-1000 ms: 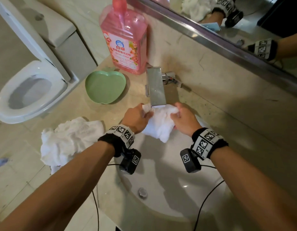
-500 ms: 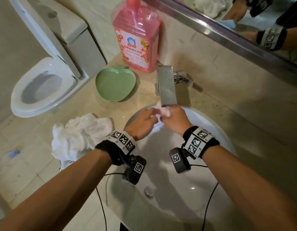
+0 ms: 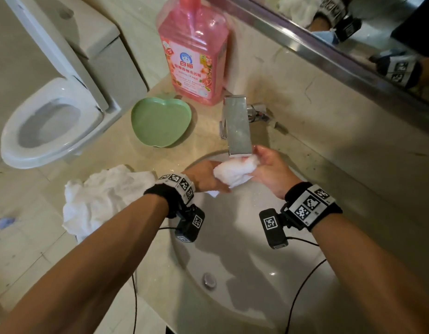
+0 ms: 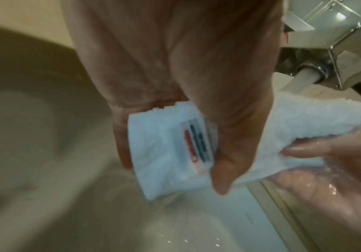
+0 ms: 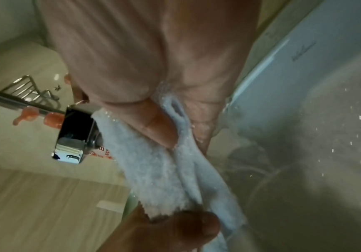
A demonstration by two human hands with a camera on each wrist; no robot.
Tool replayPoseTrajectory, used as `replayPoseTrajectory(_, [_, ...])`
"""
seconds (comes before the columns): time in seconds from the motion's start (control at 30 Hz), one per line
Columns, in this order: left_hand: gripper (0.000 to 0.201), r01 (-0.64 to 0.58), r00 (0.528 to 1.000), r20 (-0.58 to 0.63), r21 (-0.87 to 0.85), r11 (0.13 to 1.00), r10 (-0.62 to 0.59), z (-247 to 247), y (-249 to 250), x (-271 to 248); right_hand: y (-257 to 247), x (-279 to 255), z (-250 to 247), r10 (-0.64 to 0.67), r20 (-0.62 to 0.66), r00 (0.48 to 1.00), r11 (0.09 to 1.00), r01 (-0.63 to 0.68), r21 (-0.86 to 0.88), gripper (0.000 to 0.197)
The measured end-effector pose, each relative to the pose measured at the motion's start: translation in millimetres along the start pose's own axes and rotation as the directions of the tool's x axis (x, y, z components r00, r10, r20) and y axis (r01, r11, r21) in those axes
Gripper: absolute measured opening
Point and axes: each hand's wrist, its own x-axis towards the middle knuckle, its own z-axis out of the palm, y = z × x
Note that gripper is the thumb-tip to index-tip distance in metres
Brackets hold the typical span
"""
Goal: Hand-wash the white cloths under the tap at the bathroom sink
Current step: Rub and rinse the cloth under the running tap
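Your right hand (image 5: 153, 68) fills the upper middle, its thumb pressed into a wet white cloth (image 5: 158, 170) that runs in folds from the palm down toward the bottom edge. Your left hand (image 5: 175, 230) grips the cloth's lower end from below. The chrome tap (image 5: 73, 136) sits just left of the cloth, touching its upper edge. Water droplets speckle the sink (image 5: 326, 153) basin on the right. A pink bottle (image 5: 52, 119) shows partly behind the tap.
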Motion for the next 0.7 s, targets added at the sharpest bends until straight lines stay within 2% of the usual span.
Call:
replayPoseTrajectory(0.07, [0.061,-0.089,0.991,-0.082,0.153,0.984,0.102,6,3,6,1,-3,-12,0.022,-0.013,1.0,0.996,-0.023,-0.087,0.032])
replayPoseTrajectory(0.13, [0.051,-0.203,0.949,-0.19,0.24,0.949,0.251,6,6,10,0,-5,-25,0.091,0.057,0.994,0.988,-0.083,-0.134,0.038])
replayPoseTrajectory(0.2, [0.047,-0.167,0.932,-0.247,0.358,0.919,0.266,4,9,13,6,-3,-32,0.242,0.127,0.962,0.969,-0.233,-0.08,0.04])
replayPoseTrajectory(0.27, [0.054,-0.123,0.945,-0.2,0.515,0.848,0.259,0,13,14,13,2,-27,0.354,0.118,0.928,0.935,-0.345,-0.085,0.058])
replayPoseTrajectory(0.3, [0.057,-0.145,0.947,-0.16,0.559,0.816,0.278,-1,17,13,16,5,-21,0.364,0.075,0.928,0.925,-0.35,-0.148,0.068])
replayPoseTrajectory(0.37, [0.068,-0.221,0.934,-0.102,0.588,0.778,0.342,-2,26,8,20,12,-8,0.302,0.023,0.953,0.901,-0.277,-0.333,0.083])
replayPoseTrajectory(0.43, [0.078,-0.178,0.943,-0.106,0.643,0.745,0.316,-2,33,5,24,20,1,0.231,0.012,0.973,0.835,-0.192,-0.516,0.089])
replayPoseTrajectory(0.5, [0.073,-0.022,0.967,-0.166,0.698,0.716,0.192,-2,38,6,23,26,8,0.174,0.003,0.985,0.75,-0.131,-0.649,0.077])
replayPoseTrajectory(0.53, [0.065,0.021,0.969,-0.185,0.723,0.69,0.164,0,39,7,22,28,12,0.132,0.015,0.991,0.679,-0.079,-0.73,0.067])
replayPoseTrajectory(0.63, [0.035,0.052,0.973,-0.185,0.755,0.653,0.136,9,45,15,22,30,19,-0.017,0.088,0.996,0.442,0.087,-0.893,0.03])
replayPoseTrajectory(0.7, [0.026,0.085,0.977,-0.194,0.733,0.675,0.087,13,44,21,24,30,18,-0.077,0.11,0.991,0.329,0.13,-0.935,0.018])
